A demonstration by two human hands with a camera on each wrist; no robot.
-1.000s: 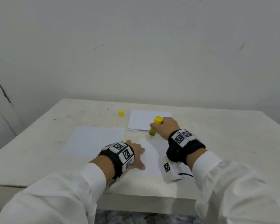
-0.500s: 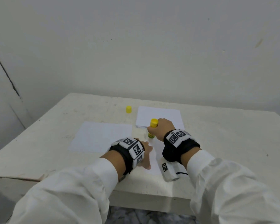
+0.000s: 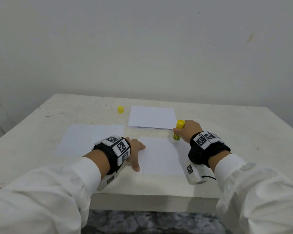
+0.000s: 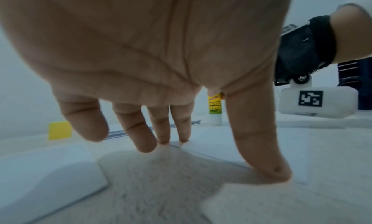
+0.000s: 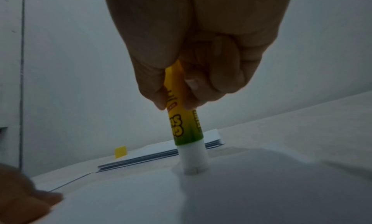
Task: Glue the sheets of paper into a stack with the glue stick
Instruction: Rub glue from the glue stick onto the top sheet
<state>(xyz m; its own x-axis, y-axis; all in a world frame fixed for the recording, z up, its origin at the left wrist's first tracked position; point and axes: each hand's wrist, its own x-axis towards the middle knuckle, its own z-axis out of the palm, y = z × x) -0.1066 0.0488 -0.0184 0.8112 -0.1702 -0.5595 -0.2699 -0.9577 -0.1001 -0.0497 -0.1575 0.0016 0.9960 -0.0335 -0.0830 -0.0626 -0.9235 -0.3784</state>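
My right hand grips a yellow-green glue stick upright, its white tip pressed on the far right corner of a white sheet in front of me. My left hand lies spread, with straight fingers pressing the sheet's left edge. A stack of white sheets lies just beyond. Another single sheet lies to the left. The glue's yellow cap stands on the table left of the stack.
The white table has its front edge close to me and bare room on the right. A plain wall rises behind it. Dark patterned floor shows below the front edge.
My right hand has carried the glue stick to the right along the sheet's far edge to its right corner. The left hand still holds the sheet down.
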